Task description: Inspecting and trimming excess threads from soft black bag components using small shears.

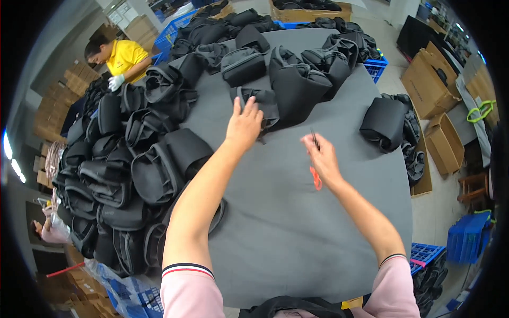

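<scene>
My left hand (245, 124) reaches forward over the grey table, its fingers spread on the near side of a soft black pouch (269, 104). The fingers lie flat on the pouch rather than wrapped round it. To the right, above the tabletop, my right hand (323, 161) is closed around small snips (314, 139). Their thin dark tip points forward past the fingers, and a red loop (316, 179) shows below the hand. The middle of the snips is hidden by the fingers. Just beyond my hands stand tall nested black pouches (299, 90) and a black zip case (243, 66).
A large heap of black cases (114, 180) covers the table's left side. Another stack (383, 124) sits at the right edge beside cardboard boxes (432, 79). Blue crates (375, 69) hold more behind the table. A co-worker in yellow (126, 57) stands at far left.
</scene>
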`<state>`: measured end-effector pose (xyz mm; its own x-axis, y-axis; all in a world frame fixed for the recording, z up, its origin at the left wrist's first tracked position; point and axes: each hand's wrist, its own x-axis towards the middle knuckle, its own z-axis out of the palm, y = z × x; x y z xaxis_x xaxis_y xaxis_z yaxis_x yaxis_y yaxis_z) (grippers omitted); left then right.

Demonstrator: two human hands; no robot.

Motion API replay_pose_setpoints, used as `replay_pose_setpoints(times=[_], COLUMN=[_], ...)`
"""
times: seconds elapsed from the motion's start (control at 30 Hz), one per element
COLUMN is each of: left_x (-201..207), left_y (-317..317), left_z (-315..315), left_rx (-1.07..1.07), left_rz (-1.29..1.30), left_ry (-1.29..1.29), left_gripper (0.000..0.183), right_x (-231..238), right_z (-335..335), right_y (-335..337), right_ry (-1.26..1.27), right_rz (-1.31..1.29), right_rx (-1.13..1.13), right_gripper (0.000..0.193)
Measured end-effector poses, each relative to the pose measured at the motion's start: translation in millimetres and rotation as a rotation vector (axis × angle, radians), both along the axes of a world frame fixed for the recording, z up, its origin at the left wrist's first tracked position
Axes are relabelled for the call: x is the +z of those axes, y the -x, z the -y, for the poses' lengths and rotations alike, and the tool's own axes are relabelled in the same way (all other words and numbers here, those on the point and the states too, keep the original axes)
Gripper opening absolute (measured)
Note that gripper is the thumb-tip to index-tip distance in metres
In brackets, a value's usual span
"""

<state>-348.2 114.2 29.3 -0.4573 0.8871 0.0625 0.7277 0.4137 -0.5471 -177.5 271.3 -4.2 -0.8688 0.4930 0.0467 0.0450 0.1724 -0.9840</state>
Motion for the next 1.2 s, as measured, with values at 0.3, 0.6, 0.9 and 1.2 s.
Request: replay_pose_setpoints(times=[0.3, 0.6, 0.9, 1.2], left_x=[-11, 10, 11, 3], left_y=[6, -113, -290, -394], left_z=[-3, 60, 108, 134], left_rx=[-0.122, -0.036, -0.011, 0.12], left_rz=[0.049, 0.451, 0.726, 0.769], left_ry=[-0.081, -0.337, -0.416, -0.427], left_gripper=[0.022, 0.045, 0.05, 0.039], right_x=[31, 17, -10, -6], right_z=[-84, -67, -20, 68], right_y=[99, 24, -172, -269], right_ry=[-0.276, 0.041, 0.368, 0.505], right_rz=[-0.022, 0.009, 0.011, 0.09], right_rx=[-0.253, -0.116, -0.276, -0.248], right_gripper=[0.024, 0.022, 0.02, 0.014])
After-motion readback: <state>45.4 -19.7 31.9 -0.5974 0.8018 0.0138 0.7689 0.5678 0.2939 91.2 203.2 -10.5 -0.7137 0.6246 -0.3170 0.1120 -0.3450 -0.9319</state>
